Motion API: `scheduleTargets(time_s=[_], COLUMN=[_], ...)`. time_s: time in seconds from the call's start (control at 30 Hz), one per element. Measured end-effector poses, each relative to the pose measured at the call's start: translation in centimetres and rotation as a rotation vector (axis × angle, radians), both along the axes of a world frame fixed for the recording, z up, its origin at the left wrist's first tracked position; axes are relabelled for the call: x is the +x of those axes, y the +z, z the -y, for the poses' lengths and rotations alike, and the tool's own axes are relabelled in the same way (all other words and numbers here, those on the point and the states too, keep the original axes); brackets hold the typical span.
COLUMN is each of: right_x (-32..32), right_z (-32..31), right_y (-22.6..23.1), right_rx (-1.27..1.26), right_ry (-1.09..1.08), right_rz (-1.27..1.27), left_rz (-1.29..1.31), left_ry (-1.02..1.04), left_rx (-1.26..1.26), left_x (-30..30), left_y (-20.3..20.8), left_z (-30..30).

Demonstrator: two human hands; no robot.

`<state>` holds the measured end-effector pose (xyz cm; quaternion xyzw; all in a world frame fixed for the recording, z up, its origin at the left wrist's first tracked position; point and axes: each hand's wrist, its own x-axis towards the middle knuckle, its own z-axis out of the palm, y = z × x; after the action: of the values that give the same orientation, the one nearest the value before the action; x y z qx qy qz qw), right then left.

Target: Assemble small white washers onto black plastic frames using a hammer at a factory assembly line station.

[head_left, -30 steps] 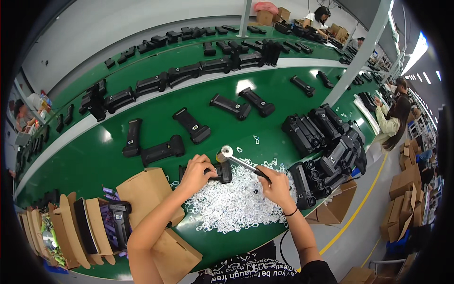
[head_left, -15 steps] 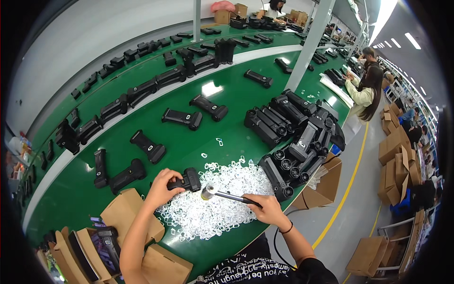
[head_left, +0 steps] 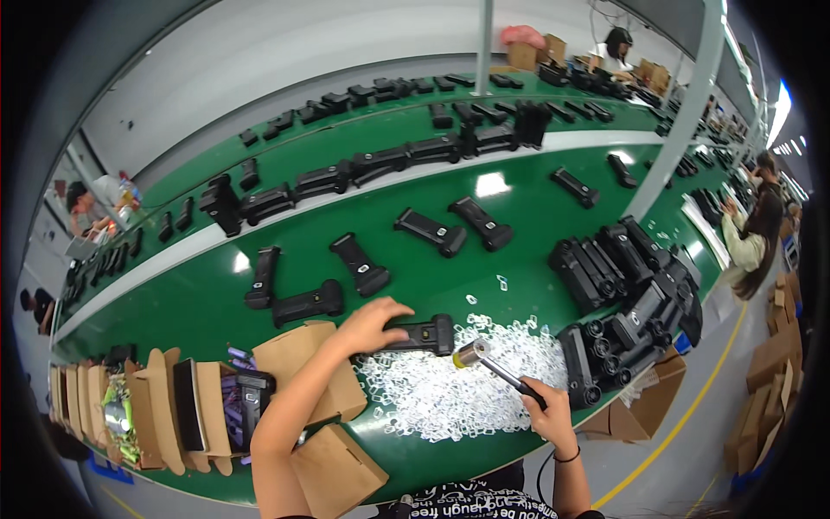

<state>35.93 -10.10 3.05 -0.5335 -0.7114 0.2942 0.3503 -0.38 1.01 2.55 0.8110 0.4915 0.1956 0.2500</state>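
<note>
My left hand [head_left: 373, 325] is at the left end of a black camera battery grip [head_left: 424, 336], its thumb against the body and its fingers curved over the far side. This grip lies at the far left edge of a heap of small clear plastic pieces [head_left: 484, 394]. My right hand [head_left: 551, 413] is closed round the dark handle of a small mallet [head_left: 471, 353]. The mallet's silver head with a yellowish face hangs over the heap, just right of the battery grip and apart from it.
More battery grips [head_left: 430, 232] lie across the green table [head_left: 519, 277], with a stacked pile [head_left: 640, 294] on the right. Open cardboard boxes [head_left: 316, 363] stand at the left front. A metal post [head_left: 679, 138] rises at the right. Other people [head_left: 752, 225] work farther along.
The view has swung left, so the scene sits farther right. The battery grip under my left hand has turned and lies more level. The mallet stays in my right hand.
</note>
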Motion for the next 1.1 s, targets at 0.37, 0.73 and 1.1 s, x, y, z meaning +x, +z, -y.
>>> scheduleTargets(time_s=[0.37, 0.73, 1.1], right_x=[-1.2, -22.2, -37.6], right_z=[-2.8, -15.4, -24.5], right_y=[-0.1, 2.7, -1.6], right_rx=[-0.072, 0.222, -0.215], right_ry=[0.133, 0.426, 0.267], right_rz=[0.324, 0.199, 0.370], left_rz=[-0.554, -0.358, 0.421], left_ry=[1.111, 1.193, 0.756], left_rx=[-0.092, -0.283, -0.015], left_x=[-24.5, -30.2, -21.6], left_y=[-1.6, -0.6, 5.5], left_z=[-4.3, -4.3, -8.0])
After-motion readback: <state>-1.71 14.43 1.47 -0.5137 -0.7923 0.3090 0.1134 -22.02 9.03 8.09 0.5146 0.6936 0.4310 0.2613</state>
